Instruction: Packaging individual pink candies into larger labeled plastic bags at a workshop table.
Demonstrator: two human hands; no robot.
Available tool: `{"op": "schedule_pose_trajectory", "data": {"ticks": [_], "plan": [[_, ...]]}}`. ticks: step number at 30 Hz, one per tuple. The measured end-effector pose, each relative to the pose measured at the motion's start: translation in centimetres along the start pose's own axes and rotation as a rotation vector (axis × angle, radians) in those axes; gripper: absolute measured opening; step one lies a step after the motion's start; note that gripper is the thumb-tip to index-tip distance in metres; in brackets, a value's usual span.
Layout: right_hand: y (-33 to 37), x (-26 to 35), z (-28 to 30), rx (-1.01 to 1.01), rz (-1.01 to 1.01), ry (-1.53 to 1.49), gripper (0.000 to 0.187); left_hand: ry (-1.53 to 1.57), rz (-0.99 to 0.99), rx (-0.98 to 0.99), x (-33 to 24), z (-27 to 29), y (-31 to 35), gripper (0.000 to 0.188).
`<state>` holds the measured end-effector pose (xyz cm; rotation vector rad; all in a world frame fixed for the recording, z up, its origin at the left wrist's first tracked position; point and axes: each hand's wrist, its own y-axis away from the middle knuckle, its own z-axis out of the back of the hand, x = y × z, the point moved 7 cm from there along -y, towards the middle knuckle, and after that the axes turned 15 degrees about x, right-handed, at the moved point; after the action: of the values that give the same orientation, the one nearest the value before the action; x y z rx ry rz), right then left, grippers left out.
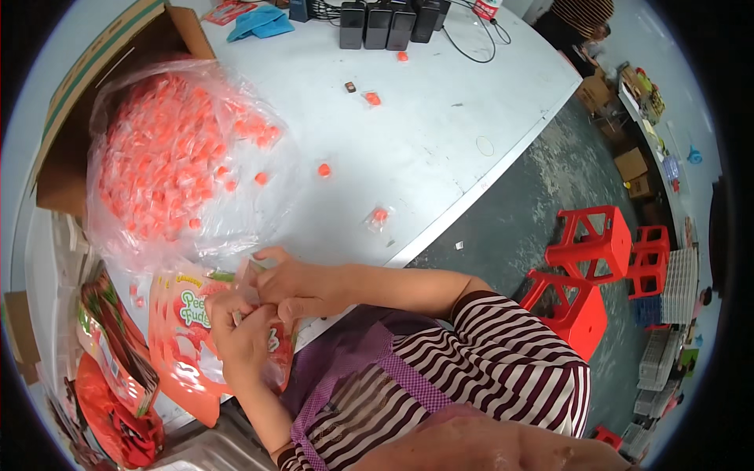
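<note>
My left hand [237, 334] and my right hand [297, 284] are close together at the table's near edge, fingers bent and closed on a printed pink candy pouch [276, 357]. Their fingers hide the edge they grip. Several similar flat pouches [169, 326] lie overlapped beneath and to the left of my hands. Just beyond them, a large clear plastic bag [259, 224] lies spread open, heaped with small wrapped pink-red candies [161, 157].
A cardboard box [63, 169] stands behind the bag. Loose candies [324, 169] lie on the white table [424, 149]. Black devices [377, 27] and a blue cloth [261, 23] sit at the far edge. Red stools [593, 243] stand to the right; a person [577, 23] is far right.
</note>
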<state>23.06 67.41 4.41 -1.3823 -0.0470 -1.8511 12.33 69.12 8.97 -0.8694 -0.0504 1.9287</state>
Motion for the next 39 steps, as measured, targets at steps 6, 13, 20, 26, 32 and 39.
{"op": "schedule_pose_trajectory", "data": {"ticks": [6,13,20,26,32,39], "plan": [[-0.6,2.6,1.0,-0.286,0.089,-0.008,0.055,0.015,0.082,0.019,0.3,0.2,1.3,0.02],[2.6,3.4,4.2,-0.44,0.1,-0.032,0.041,-0.011,-0.02,-0.157,-0.7,2.7,1.1,0.027],[13.2,-2.5,6.0,-0.279,-0.807,0.871,0.031,-0.11,-0.014,-0.288,-1.1,5.8,3.9,0.031],[11.6,-5.0,10.1,-0.474,-0.649,0.721,0.024,-0.215,-0.018,-0.339,-2.4,7.6,4.9,0.033],[8.7,-8.3,11.8,-0.236,-0.749,0.966,0.015,-0.275,0.015,-0.417,-2.9,8.5,5.8,0.033],[0.1,-3.6,-0.4,0.119,-0.292,0.616,0.018,-0.381,0.108,-0.304,-2.9,7.9,6.7,0.025]]}}
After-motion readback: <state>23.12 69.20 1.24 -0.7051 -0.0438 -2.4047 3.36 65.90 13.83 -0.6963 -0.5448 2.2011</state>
